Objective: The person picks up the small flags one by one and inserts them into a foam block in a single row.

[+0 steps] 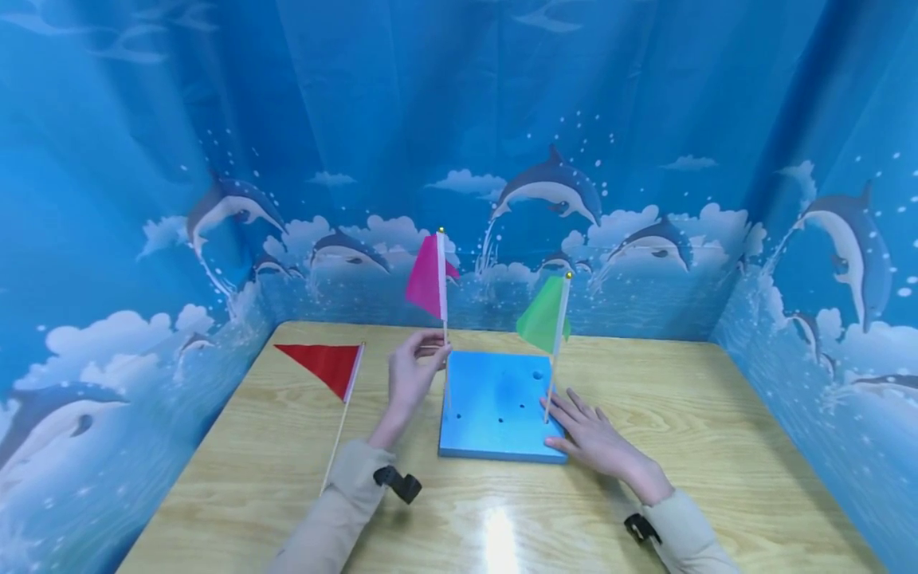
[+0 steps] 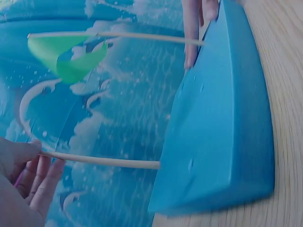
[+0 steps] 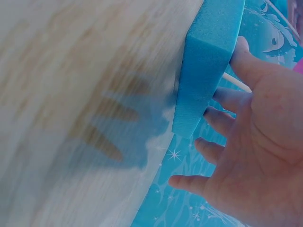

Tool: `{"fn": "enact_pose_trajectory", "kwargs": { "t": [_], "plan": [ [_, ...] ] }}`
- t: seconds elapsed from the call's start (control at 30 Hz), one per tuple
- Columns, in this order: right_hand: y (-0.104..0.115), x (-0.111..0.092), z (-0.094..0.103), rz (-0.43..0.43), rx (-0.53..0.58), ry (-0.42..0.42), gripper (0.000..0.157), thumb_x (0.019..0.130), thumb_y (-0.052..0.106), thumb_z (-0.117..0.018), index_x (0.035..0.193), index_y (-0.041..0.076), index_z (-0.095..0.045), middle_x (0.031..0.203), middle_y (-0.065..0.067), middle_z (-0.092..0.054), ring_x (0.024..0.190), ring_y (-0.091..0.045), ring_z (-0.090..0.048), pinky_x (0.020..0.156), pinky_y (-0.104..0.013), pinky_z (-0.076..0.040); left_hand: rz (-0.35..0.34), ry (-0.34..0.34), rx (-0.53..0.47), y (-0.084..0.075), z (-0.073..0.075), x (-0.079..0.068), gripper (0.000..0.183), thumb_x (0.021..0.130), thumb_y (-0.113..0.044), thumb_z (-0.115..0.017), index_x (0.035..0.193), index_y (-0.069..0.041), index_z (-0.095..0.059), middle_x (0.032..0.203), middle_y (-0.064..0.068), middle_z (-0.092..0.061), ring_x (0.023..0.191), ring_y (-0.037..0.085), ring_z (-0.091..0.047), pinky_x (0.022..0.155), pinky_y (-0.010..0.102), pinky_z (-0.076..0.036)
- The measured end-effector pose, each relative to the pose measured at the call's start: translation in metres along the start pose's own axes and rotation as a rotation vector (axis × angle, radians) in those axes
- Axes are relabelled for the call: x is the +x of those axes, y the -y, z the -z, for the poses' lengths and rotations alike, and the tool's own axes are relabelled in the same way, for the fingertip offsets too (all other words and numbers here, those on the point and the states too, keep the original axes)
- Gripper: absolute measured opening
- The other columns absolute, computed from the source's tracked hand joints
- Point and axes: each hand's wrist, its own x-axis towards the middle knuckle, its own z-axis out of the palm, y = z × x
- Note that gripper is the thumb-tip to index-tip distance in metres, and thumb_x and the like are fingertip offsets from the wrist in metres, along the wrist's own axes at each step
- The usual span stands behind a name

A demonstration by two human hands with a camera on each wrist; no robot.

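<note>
A blue foam block [image 1: 484, 387] with several small holes lies flat on the table. Between thumb and fingertips, my left hand [image 1: 414, 368] pinches the wooden stick [image 2: 104, 161] of the pink flag [image 1: 426, 279], held upright over the block's left side. That stick's lower end meets the block's top; whether it sits in a hole I cannot tell. A green flag [image 1: 541, 317] stands on its stick near the block's right edge. My right hand [image 1: 594, 437] rests against that edge, fingers spread and fairly straight, some fingertips on the block, close to the green flag's stick.
On the table [image 1: 237, 478], left of my left forearm, lies a red triangular flag [image 1: 326, 367] on a thin stick. A dolphin-print curtain [image 1: 459, 119] surrounds the table at the back and both sides. Each wrist wears a black strap.
</note>
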Motion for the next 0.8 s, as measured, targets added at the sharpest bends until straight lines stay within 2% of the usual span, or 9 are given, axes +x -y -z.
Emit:
{"fn": "enact_pose_trajectory", "kwargs": {
  "t": [0.2,0.33,0.53,0.8],
  "plan": [
    [-0.001,0.001,-0.002,0.007,-0.017,-0.013,0.064,0.092,0.045,-0.049,0.145,0.018,-0.026,0.151,-0.009,-0.024,0.138,-0.038,-0.013,0.1,-0.071,-0.015,-0.097,0.035,-0.114,-0.016,-0.026,-0.005,0.024,0.083,-0.008,-0.067,0.104,0.004,-0.062,0.092,0.016,-0.065,0.081,0.027,-0.065,0.063,0.027,-0.057],
    [-0.003,0.001,-0.003,0.007,-0.02,-0.012,0.064,0.092,0.046,-0.048,0.146,0.019,-0.026,0.151,-0.008,-0.022,0.138,-0.038,-0.013,0.1,-0.071,-0.015,-0.149,0.057,-0.133,-0.03,-0.04,-0.015,0.023,0.084,-0.005,-0.065,0.103,0.007,-0.06,0.093,0.02,-0.064,0.082,0.03,-0.065,0.064,0.03,-0.058],
    [-0.002,0.002,-0.003,0.003,-0.015,-0.012,0.065,0.092,0.046,-0.049,0.145,0.018,-0.026,0.151,-0.008,-0.023,0.138,-0.038,-0.012,0.099,-0.072,-0.015,-0.181,0.087,-0.136,-0.03,-0.056,-0.026,0.02,0.083,-0.003,-0.065,0.1,0.007,-0.06,0.09,0.021,-0.065,0.08,0.034,-0.065,0.062,0.033,-0.058],
    [-0.002,0.001,-0.004,0.004,-0.009,-0.023,0.065,0.091,0.045,-0.051,0.145,0.017,-0.028,0.15,-0.011,-0.025,0.137,-0.04,-0.014,0.097,-0.073,-0.016,-0.177,0.124,-0.079,-0.025,-0.063,-0.032,0.025,0.085,-0.013,-0.065,0.102,0.005,-0.061,0.093,0.018,-0.066,0.082,0.029,-0.065,0.063,0.029,-0.057]
  ]
}}
